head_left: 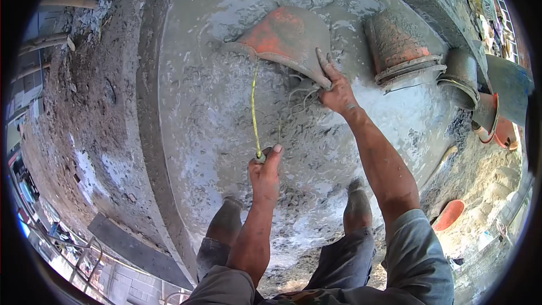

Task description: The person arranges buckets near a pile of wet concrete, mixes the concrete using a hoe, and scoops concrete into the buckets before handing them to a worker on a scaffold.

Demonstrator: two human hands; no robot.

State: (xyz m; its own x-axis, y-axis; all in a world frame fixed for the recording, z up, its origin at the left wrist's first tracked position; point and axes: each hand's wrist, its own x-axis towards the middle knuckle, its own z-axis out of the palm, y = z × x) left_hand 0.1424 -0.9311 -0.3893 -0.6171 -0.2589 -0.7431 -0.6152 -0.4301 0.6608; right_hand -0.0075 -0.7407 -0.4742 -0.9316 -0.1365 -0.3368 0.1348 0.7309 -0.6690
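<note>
An orange bucket [291,31] coated in grey cement lies tipped on its side in wet grey mix [214,107], its mouth towards me. My right hand [337,91] grips its rim at the right, with fingers along the outer wall. A yellow rope [254,107] runs from the rim down to my left hand [265,172], which is closed around the rope's near end. The inside of the bucket is mostly in shadow.
Several more cement-covered buckets stand or lie at the right, including an orange one [398,45] and a grey one [462,70]. Low concrete edges [148,96] border the mix. An orange-red scoop-like piece [449,215] lies at lower right, near pale sand.
</note>
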